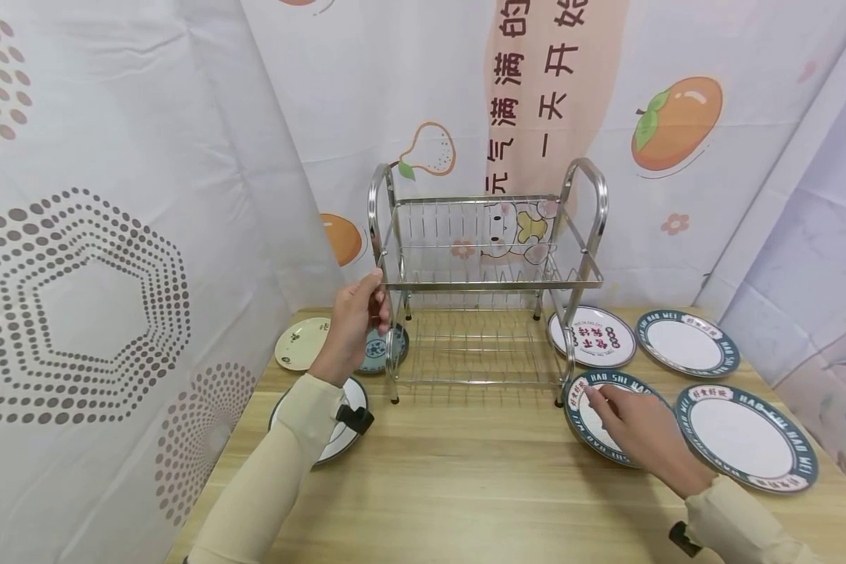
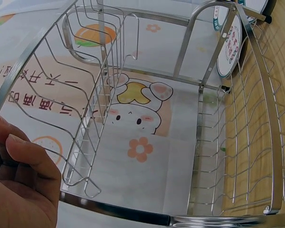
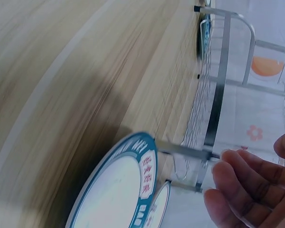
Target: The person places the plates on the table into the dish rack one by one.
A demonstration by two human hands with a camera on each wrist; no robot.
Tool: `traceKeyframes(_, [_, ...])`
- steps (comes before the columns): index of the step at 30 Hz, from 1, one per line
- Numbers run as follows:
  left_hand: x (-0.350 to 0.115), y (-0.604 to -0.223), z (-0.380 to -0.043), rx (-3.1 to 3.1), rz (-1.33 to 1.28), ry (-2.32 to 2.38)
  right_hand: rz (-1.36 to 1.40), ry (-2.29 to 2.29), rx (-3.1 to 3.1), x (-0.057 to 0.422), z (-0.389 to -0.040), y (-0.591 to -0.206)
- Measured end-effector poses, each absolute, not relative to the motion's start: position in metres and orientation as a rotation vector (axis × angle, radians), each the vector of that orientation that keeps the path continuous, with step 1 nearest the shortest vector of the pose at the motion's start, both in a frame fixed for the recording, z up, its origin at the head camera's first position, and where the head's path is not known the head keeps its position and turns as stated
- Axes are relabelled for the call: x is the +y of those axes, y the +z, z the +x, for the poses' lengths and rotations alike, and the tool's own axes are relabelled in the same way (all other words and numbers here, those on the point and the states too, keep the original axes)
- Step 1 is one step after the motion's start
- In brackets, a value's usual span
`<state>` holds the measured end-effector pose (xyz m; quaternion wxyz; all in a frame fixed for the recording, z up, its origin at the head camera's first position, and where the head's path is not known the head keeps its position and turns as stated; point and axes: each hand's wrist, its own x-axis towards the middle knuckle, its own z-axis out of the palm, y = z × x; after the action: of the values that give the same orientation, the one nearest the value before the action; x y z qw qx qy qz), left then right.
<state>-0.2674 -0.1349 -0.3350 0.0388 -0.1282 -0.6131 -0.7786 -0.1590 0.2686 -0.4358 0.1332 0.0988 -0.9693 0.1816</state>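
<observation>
A two-tier metal dish rack [image 1: 486, 287] stands upright on the wooden table. My left hand [image 1: 356, 321] is at the rack's left front corner, pinching the end of the upper shelf's front rail between thumb and finger; the wrist view shows the fingertips at that rail [image 2: 19, 71]. My right hand [image 1: 638, 427] hovers over a green-rimmed plate [image 1: 592, 435] by the rack's right front foot. Its fingers [image 3: 247, 183] are loosely bent with nothing between them. Both shelves of the rack hold no dishes.
On the right lie more plates: a green-rimmed one [image 1: 740, 442], another behind it [image 1: 684, 345], and one with red lettering [image 1: 585, 341]. Left of the rack are a yellowish plate [image 1: 299, 345], a blue-green dish [image 1: 375, 356] and a white dark-rimmed plate [image 1: 341, 439]. Printed curtains [image 1: 204, 117] hang around the table.
</observation>
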Motion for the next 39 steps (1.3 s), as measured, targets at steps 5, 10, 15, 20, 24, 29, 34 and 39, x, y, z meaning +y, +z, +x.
traceKeyframes(5, [-0.135, -0.336, -0.268, -1.877, -0.402, -2.383, 0.216, 0.553, -2.841, 0.283, -0.159, -0.436])
traceKeyframes(10, [-0.136, -0.337, -0.268, -1.885, -0.397, -2.383, 0.153, 0.548, -2.854, 0.3, -0.159, -0.44])
traceKeyframes(15, [-0.135, -0.337, -0.268, -1.888, -0.382, -2.387, 0.098, 0.559, -2.876, 0.32, -0.158, -0.444])
traceKeyframes(20, [-0.135, -0.336, -0.268, -1.888, -0.395, -2.384, 0.04, 0.549, -2.889, 0.34, -0.159, -0.447])
traceKeyframes(24, [-0.134, -0.335, -0.268, -1.885, -0.405, -2.383, 0.016, 0.542, -2.886, 0.355, -0.158, -0.451])
traceKeyframes(29, [-0.134, -0.335, -0.267, -1.88, -0.402, -2.387, -0.034, 0.519, -2.905, 0.373, -0.158, -0.457])
traceKeyframes(34, [-0.134, -0.336, -0.267, -1.885, -0.4, -2.389, -0.08, 0.523, -2.873, 0.39, -0.156, -0.463])
traceKeyframes(39, [-0.133, -0.336, -0.267, -1.883, -0.413, -2.385, -0.114, 0.507, -2.846, 0.405, -0.152, -0.469])
